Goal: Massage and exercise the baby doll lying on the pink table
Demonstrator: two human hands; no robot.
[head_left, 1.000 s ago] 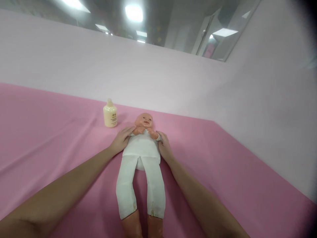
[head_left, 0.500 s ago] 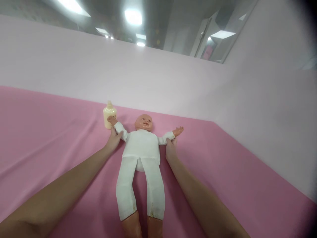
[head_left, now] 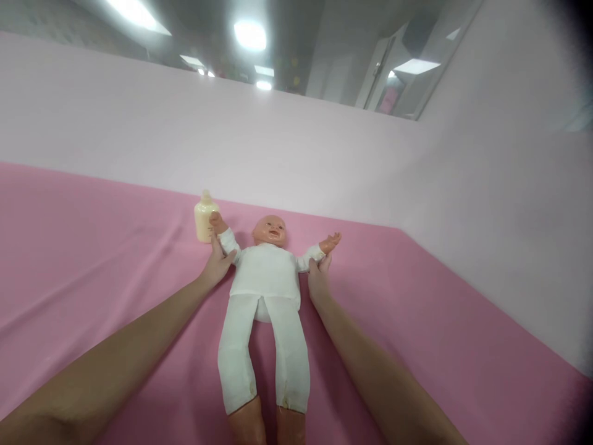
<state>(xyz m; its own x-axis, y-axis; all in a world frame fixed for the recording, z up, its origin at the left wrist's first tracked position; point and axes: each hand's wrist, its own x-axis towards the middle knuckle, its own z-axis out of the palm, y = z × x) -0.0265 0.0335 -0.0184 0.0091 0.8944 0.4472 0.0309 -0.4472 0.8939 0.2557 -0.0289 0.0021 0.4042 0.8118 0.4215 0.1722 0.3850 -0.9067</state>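
1. Right now I see a baby doll (head_left: 264,290) lying on its back along the middle of the pink sheet (head_left: 92,259), head toward the far wall, legs pointing back at me.
2. My left hand (head_left: 217,264) is closed around the doll's arm on that side, fingers wrapped on the white sleeve just below the doll's small bare hand, which is lifted up and outward.
3. My right hand (head_left: 319,276) grips the doll's other arm at the sleeve cuff, thumb and fingers pinched around it; that arm is spread out sideways, palm up.
4. Both of the doll's arms are thus held apart from its chest, stretched to either side of the head.
5. The doll wears a white top and white trousers; its bare feet reach the lower edge of the view and are partly cut off.
6. A cream-coloured bottle (head_left: 204,219) stands upright on the sheet just beyond my left hand; the doll's raised hand overlaps its right edge in the view, and I cannot tell whether they touch.
7. Behind the sheet rises a pale pink wall (head_left: 296,154), meeting a second wall at the right.
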